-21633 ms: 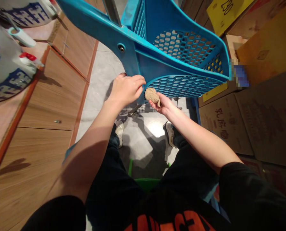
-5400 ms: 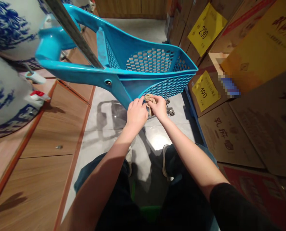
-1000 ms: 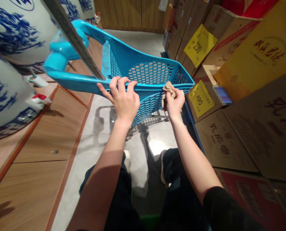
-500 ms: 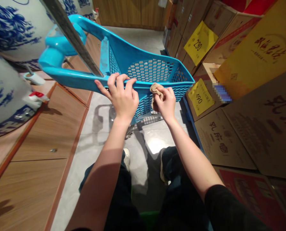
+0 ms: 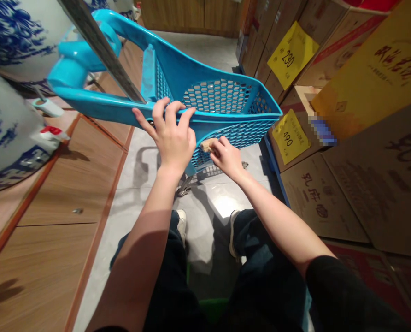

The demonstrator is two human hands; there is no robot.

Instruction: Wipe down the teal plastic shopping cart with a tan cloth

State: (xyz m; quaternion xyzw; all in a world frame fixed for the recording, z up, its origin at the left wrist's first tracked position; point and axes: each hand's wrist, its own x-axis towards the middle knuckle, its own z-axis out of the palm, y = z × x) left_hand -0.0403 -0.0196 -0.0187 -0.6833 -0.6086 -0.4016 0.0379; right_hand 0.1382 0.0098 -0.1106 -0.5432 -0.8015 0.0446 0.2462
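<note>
A blue plastic shopping basket (image 5: 222,110) with honeycomb holes is tilted in front of me, its thick handle end (image 5: 69,69) to the left. My left hand (image 5: 174,138) grips the basket's near rim, with spread fingers hooked over the top edge and the thumb largely hidden. Lower on the same near side, my right hand (image 5: 228,157) is closed on a small, bunched tan cloth (image 5: 208,145), held against the perforated wall. A metal bar (image 5: 103,50) slants down to the basket's rim beside my left hand.
Stacked cartons (image 5: 314,198) with yellow price signs (image 5: 293,55) line the right side. Wooden cabinets (image 5: 67,184) stand on the left, carrying large blue-and-white jars (image 5: 8,133). Below lies a grey tiled floor (image 5: 205,221), with my feet on it.
My right hand has moved the cloth left and down, from near the rim to lower on the basket's near wall. My left hand keeps its place on the rim.
</note>
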